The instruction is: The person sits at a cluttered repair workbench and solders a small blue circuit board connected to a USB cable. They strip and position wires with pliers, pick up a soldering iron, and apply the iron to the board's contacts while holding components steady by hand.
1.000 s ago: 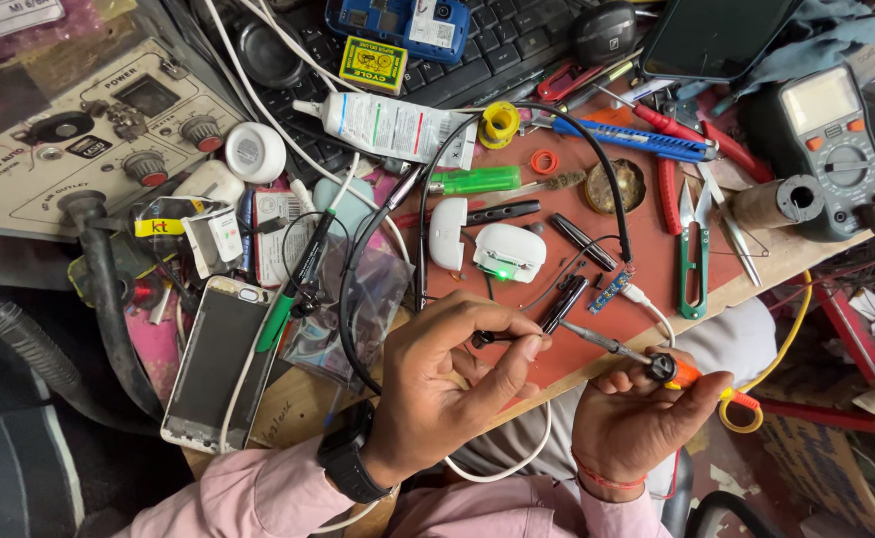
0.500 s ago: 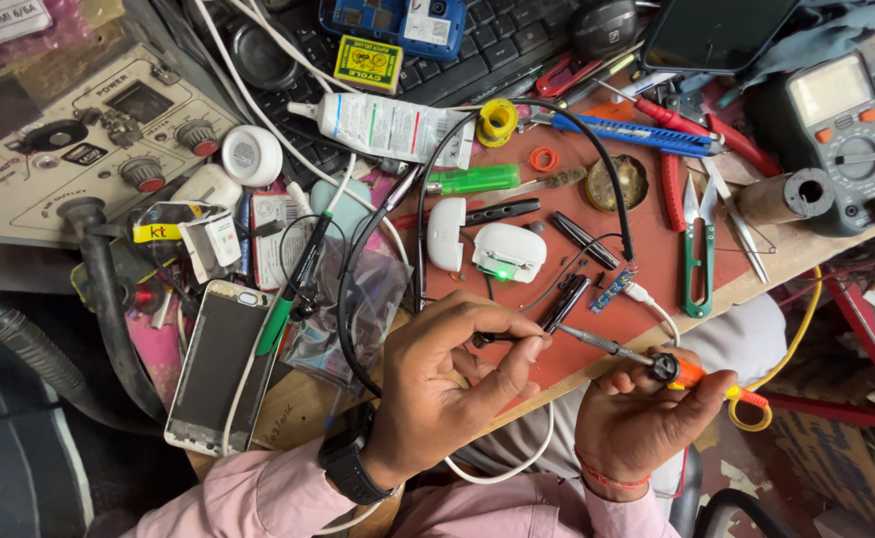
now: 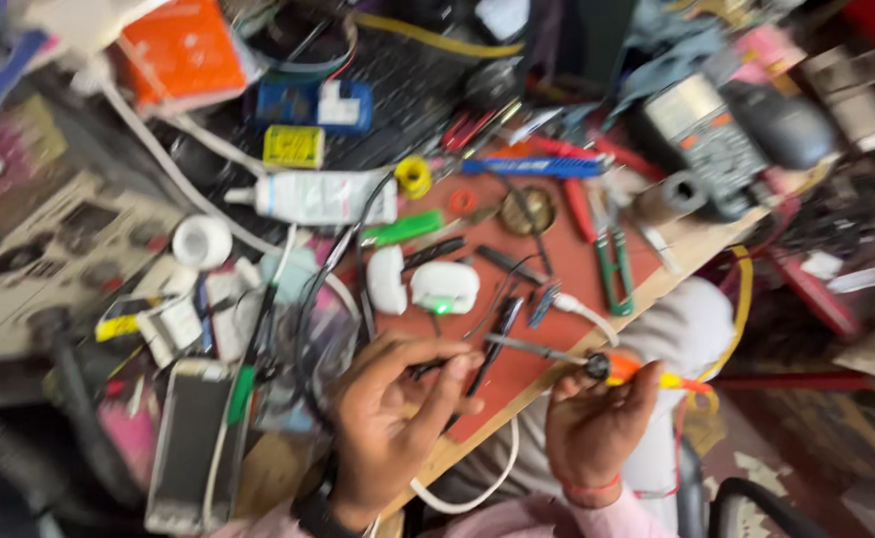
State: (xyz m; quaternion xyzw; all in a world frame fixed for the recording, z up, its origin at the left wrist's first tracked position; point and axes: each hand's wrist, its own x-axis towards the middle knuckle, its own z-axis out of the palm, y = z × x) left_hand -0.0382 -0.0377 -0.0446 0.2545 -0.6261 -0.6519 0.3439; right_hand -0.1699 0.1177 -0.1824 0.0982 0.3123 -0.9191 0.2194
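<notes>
Right hand point(image 3: 597, 423): fingers closed around orange-handled soldering iron point(image 3: 628, 371), held just off the desk's point(image 3: 711, 244) near edge, metal tip directed left. Left hand point(image 3: 392, 418): fingertips pinched on small dark part point(image 3: 427, 369), exact kind unclear from blur, at near edge. White earbud case point(image 3: 445, 289) beyond, green light on.

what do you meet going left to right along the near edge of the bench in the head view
Phone → left hand pinching a small dark part → right hand holding an orange-handled soldering iron → yellow cord hanging off the bench edge.
</notes>
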